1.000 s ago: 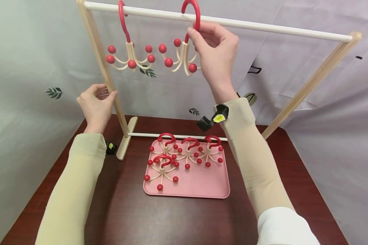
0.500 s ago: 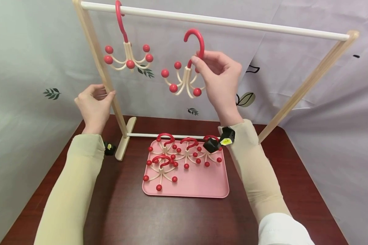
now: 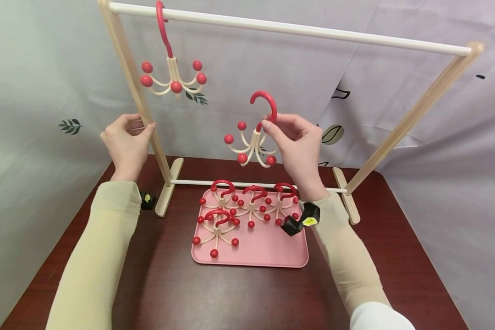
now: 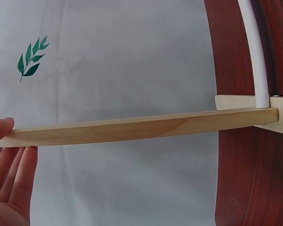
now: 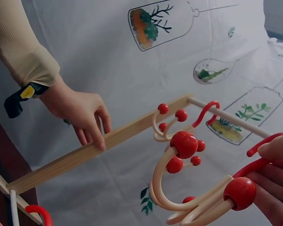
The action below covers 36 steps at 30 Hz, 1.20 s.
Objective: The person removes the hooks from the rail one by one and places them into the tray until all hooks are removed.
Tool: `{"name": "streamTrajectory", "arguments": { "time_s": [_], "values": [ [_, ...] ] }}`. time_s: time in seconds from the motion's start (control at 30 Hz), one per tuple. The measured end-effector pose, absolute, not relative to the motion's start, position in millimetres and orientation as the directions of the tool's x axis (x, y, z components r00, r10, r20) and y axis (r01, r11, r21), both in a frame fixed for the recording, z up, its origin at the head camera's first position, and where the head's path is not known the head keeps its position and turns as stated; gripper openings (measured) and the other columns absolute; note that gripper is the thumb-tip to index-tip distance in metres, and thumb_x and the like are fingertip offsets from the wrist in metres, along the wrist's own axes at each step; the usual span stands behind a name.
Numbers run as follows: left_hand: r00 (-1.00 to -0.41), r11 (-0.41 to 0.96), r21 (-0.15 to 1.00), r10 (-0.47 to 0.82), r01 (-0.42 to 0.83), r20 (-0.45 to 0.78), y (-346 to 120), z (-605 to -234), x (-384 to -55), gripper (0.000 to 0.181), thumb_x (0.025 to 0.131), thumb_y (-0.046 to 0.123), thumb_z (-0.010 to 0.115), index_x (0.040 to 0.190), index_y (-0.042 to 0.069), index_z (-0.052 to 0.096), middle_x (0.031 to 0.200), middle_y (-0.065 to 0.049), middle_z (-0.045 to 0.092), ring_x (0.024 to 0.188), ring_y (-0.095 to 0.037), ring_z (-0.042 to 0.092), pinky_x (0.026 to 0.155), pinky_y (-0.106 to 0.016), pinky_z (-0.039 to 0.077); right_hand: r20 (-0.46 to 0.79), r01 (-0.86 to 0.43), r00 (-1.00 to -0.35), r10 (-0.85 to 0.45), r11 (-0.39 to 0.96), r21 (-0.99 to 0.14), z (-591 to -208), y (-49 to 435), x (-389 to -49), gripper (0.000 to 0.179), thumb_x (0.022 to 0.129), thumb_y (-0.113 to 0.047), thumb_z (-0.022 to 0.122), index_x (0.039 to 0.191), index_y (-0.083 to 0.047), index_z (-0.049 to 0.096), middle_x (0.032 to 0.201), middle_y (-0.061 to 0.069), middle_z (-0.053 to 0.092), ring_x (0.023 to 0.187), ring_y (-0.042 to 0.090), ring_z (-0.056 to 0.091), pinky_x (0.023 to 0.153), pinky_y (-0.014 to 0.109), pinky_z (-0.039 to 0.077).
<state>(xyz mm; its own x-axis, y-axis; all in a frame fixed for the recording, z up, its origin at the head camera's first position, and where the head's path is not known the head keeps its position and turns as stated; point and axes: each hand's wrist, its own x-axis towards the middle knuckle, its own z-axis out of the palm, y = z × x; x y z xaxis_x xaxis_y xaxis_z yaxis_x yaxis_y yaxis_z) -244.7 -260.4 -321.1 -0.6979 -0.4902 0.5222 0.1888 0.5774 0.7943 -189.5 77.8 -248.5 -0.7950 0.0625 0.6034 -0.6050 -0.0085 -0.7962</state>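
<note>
My right hand pinches the red hook of a multi-arm hanger between thumb and fingers. This hanger has cream arms tipped with red balls and hangs in the air below the rack's white top rod, apart from it. With thumb and fingers on either side, my left hand grips the rack's left wooden post; the left wrist view shows the same post. A second hanger of the same kind hangs by its hook near the rod's left end.
On the dark red table lies a pink tray with several more hangers, mostly toward its back and left. The rack's lower white rod runs behind the tray. Its right post slopes down to a wooden foot.
The right hand has lifted the hanger's hook off the top rod and brought it down toward the tray. My left hand stays on the post.
</note>
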Motion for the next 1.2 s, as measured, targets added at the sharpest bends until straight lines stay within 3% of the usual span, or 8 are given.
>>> {"name": "streamTrajectory", "arguments": {
  "time_s": [0.33,0.8,1.03,1.2],
  "values": [
    [-0.697,0.581,0.791,-0.488,0.190,0.526,-260.5,-321.5,-244.7,0.033,0.088,0.026,0.082,0.115,0.008,0.077,0.105,-0.007,0.077,0.084,0.000,0.069,0.080,-0.019,0.057,0.590,-0.590,-0.807,0.042,0.006,-0.807,-288.5,93.1,-191.3,0.016,0.089,0.000,0.078,0.105,0.005,0.076,0.098,0.010,0.077,0.093,0.022,0.074,0.086,0.035,0.060],
    [-0.692,0.571,0.797,-0.494,0.197,0.526,-259.3,-321.9,-245.1,0.031,0.088,0.022,0.082,0.114,0.008,0.077,0.104,-0.008,0.077,0.081,0.003,0.068,0.079,-0.018,0.057,0.494,-0.494,-0.869,-0.027,0.050,-0.868,-331.1,109.3,-170.2,0.019,0.089,-0.018,0.082,0.104,-0.006,0.079,0.098,0.009,0.077,0.091,0.026,0.075,0.071,0.032,0.062],
    [-0.695,0.587,0.789,-0.491,0.182,0.526,-259.5,-322.8,-244.2,0.032,0.089,0.025,0.081,0.116,0.009,0.077,0.106,-0.007,0.076,0.086,-0.003,0.071,0.081,-0.020,0.057,0.462,-0.469,-0.881,-0.101,0.050,-0.882,-351.0,117.6,-156.0,0.018,0.089,-0.011,0.081,0.106,-0.005,0.078,0.101,0.010,0.077,0.093,0.027,0.074,0.072,0.027,0.061],
    [-0.697,0.585,0.790,-0.489,0.185,0.525,-259.0,-321.6,-244.2,0.032,0.089,0.026,0.082,0.116,0.009,0.077,0.106,-0.007,0.076,0.087,-0.005,0.072,0.082,-0.020,0.058,0.427,-0.434,-0.894,-0.133,0.031,-0.900,-362.4,121.3,-144.2,0.017,0.088,-0.001,0.080,0.104,0.001,0.076,0.100,0.016,0.076,0.090,0.027,0.075,0.081,0.039,0.061]
  ]
}}
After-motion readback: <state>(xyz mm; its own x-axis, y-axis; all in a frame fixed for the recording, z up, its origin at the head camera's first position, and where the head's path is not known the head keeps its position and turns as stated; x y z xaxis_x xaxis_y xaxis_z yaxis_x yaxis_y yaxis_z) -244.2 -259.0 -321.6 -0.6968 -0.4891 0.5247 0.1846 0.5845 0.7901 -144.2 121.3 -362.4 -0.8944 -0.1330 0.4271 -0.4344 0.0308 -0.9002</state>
